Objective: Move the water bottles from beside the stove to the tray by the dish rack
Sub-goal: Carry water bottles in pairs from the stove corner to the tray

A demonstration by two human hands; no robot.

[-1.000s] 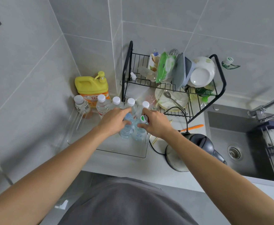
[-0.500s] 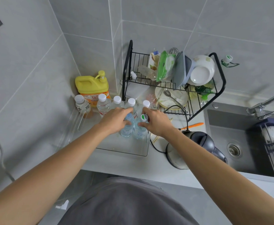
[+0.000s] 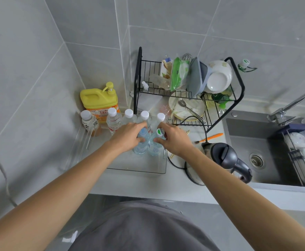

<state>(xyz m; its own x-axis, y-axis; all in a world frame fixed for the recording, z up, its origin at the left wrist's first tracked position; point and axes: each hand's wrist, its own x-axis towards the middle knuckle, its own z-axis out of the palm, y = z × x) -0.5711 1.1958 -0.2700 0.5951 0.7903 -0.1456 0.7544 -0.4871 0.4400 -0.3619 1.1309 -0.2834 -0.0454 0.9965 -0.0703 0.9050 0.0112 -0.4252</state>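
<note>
Grey counter [image 3: 140, 183], tray [image 3: 139, 167] by rack [image 3: 184, 91]: left hand [image 3: 128, 137] gripping one bottle [image 3: 141, 145], right hand [image 3: 173, 140] gripping another [image 3: 155, 148], both standing at tray's right edge.

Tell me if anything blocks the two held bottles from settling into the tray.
Nothing visible does. The left hand and right hand hold both bottles upright inside the clear tray, in front of the white-capped row.

The brown-liquid plastic bottle with a white cap [image 3: 89, 124], at nine o'clock from the hands, bore large dark characters on its white label. No other print was legible.
</note>
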